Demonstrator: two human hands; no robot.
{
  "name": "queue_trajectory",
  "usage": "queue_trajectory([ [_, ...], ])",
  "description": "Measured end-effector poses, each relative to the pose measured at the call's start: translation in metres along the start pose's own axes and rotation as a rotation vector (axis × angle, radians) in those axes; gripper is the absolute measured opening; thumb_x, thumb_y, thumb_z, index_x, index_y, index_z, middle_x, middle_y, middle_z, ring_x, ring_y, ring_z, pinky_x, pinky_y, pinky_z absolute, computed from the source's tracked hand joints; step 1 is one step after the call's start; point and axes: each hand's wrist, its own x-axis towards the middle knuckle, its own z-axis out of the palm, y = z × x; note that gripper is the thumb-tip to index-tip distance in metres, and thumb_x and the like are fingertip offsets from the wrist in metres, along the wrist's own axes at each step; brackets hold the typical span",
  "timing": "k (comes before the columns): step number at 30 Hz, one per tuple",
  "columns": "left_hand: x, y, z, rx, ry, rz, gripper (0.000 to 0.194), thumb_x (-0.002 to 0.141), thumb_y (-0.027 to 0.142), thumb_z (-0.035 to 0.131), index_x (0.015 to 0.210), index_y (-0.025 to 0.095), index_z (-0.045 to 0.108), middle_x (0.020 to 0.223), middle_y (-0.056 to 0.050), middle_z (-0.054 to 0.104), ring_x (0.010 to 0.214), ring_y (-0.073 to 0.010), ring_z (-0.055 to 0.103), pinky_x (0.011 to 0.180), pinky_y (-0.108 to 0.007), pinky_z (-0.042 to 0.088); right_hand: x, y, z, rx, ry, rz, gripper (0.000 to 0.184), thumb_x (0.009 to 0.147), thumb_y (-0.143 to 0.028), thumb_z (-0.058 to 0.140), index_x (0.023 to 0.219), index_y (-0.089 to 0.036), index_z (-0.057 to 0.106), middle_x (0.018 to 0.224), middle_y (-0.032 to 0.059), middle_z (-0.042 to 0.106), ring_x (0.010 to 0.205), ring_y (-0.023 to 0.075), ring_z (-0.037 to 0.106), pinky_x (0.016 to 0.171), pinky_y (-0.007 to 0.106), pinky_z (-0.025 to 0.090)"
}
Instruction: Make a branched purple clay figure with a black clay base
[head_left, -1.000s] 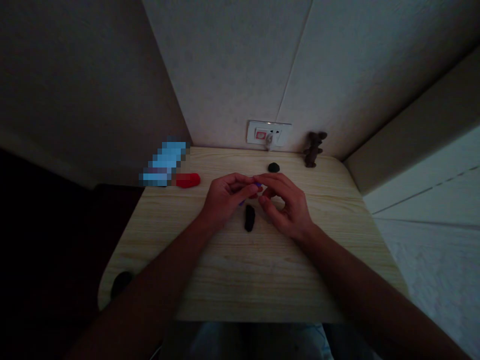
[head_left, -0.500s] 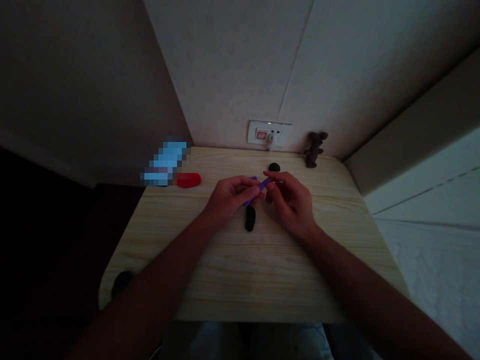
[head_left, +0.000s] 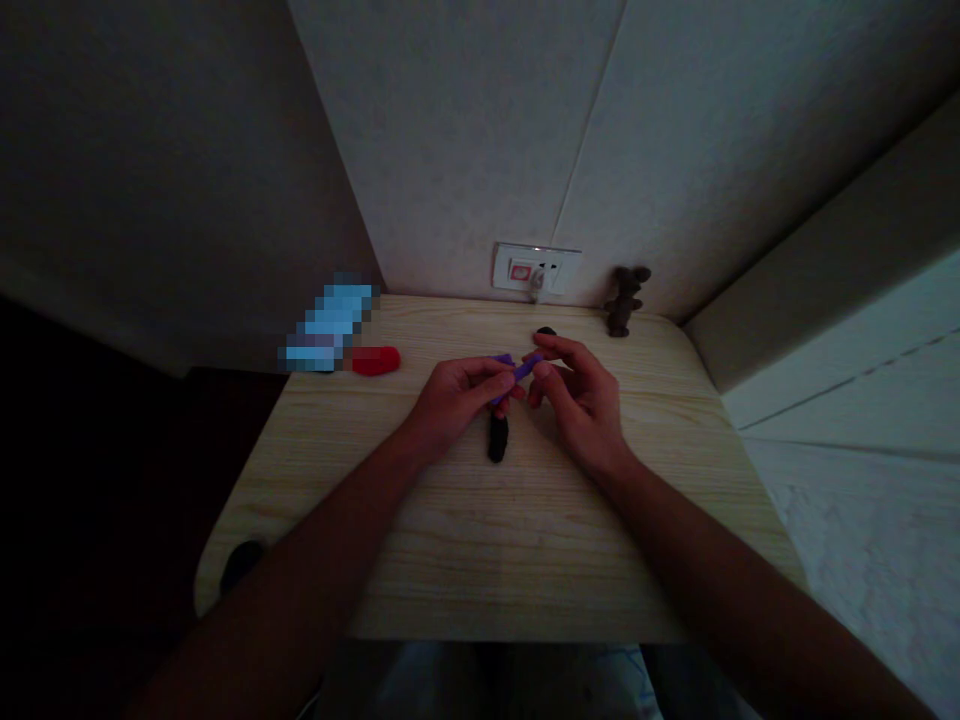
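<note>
Between my two hands, above the middle of the table, is a slim purple piece (head_left: pixel 527 368) that looks like modelling clay. My left hand (head_left: pixel 459 398) pinches its left part between thumb and fingers, and more purple shows behind those fingers. At its right end, my right hand (head_left: pixel 583 405) holds it with the thumb, index finger raised. Just below the left fingertips lies an oblong black lump (head_left: pixel 497 440). A second black lump (head_left: pixel 546 331) sits behind my right hand, partly hidden by its fingers.
The pale wooden table (head_left: pixel 450 560) carries a red lump (head_left: pixel 377 360) at left beside a pixelated light-blue item (head_left: pixel 330 325). A brown figure (head_left: pixel 623 300) stands back right. Near my left forearm is a black round thing (head_left: pixel 241 566). A wall socket (head_left: pixel 536 270) holds a plug.
Both hands stay at the same place with the purple piece. Its right end is tilted slightly differently, and my right fingers have shifted a little. The view has moved slightly.
</note>
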Motion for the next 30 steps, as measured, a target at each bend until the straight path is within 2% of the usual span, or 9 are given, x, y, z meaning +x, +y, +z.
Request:
queue_trajectory([
  [2,0.0,0.002,0.0,0.045,0.018,0.027,0.025,0.076,0.038,0.088,0.086,0.016,0.08,0.079,-0.004,0.076,0.061,-0.0118,0.061,0.062,-0.028,0.05,0.0,0.004,0.001,0.048,-0.016,0.032,0.037,0.098,-0.046,0.072,0.128,-0.025,0.067,0.095,0.0033,0.071,0.059,0.0123,0.064,0.052,0.028,0.057],
  [6,-0.001,0.005,0.002,0.114,0.083,0.034,0.026,0.071,0.035,0.091,0.085,0.016,0.079,0.076,-0.003,0.075,0.061,-0.0127,0.062,0.062,-0.029,0.051,0.001,0.006,0.002,0.081,-0.016,0.088,0.035,0.091,-0.044,0.081,0.116,-0.023,0.072,0.076,-0.0004,0.07,0.059,0.0134,0.065,0.056,0.028,0.058],
  [10,-0.002,0.007,0.004,0.128,0.102,0.032,0.029,0.072,0.038,0.09,0.085,0.016,0.077,0.076,-0.003,0.076,0.062,-0.0133,0.064,0.065,-0.03,0.054,0.002,0.003,0.003,0.128,0.013,0.083,0.039,0.088,-0.042,0.083,0.119,-0.021,0.07,0.088,0.0017,0.074,0.064,0.0121,0.067,0.061,0.027,0.06],
  [15,-0.002,0.008,0.004,0.165,0.128,0.048,0.025,0.072,0.037,0.089,0.08,0.016,0.077,0.071,-0.003,0.074,0.063,-0.0143,0.065,0.064,-0.029,0.054,0.002,0.003,0.004,0.172,-0.019,0.088,0.044,0.087,-0.04,0.085,0.122,-0.022,0.068,0.09,0.0016,0.073,0.062,0.0112,0.066,0.059,0.026,0.06],
  [18,-0.001,0.008,0.004,0.159,0.144,0.066,0.026,0.074,0.037,0.088,0.08,0.016,0.075,0.07,-0.003,0.074,0.063,-0.0138,0.065,0.065,-0.028,0.054,0.002,0.005,0.003,0.151,-0.029,0.08,0.046,0.088,-0.042,0.084,0.127,-0.023,0.067,0.099,0.0048,0.076,0.062,0.0121,0.066,0.058,0.028,0.06],
  [21,0.001,0.008,0.002,0.071,0.202,0.112,0.028,0.076,0.037,0.086,0.09,0.017,0.071,0.073,-0.002,0.075,0.063,-0.0134,0.067,0.066,-0.027,0.054,0.004,0.008,-0.001,0.082,0.016,0.067,0.044,0.091,-0.042,0.078,0.128,-0.023,0.066,0.111,0.0087,0.077,0.06,0.012,0.064,0.056,0.029,0.059],
  [25,0.001,0.01,-0.002,0.049,0.388,0.249,0.029,0.083,0.032,0.078,0.101,0.024,0.056,0.066,0.006,0.069,0.059,-0.0132,0.066,0.062,-0.025,0.052,0.006,0.009,-0.006,-0.101,0.083,0.135,0.03,0.095,-0.042,0.07,0.119,-0.022,0.072,0.102,0.0072,0.078,0.064,0.0144,0.066,0.058,0.029,0.056],
  [27,0.001,0.012,-0.003,0.114,0.44,0.331,0.023,0.087,0.029,0.07,0.1,0.025,0.052,0.064,0.007,0.066,0.058,-0.0127,0.065,0.06,-0.024,0.051,0.007,0.01,-0.007,-0.21,0.065,0.147,0.026,0.095,-0.04,0.07,0.113,-0.021,0.075,0.098,0.0074,0.078,0.069,0.0163,0.067,0.06,0.03,0.056],
  [30,0.0,0.014,-0.005,0.203,0.457,0.397,0.008,0.091,0.027,0.061,0.095,0.024,0.055,0.065,0.007,0.065,0.055,-0.0121,0.062,0.058,-0.024,0.049,0.008,0.012,-0.007,-0.351,0.001,0.103,0.023,0.093,-0.035,0.071,0.107,-0.019,0.079,0.096,0.0085,0.078,0.07,0.0173,0.067,0.064,0.031,0.054],
])
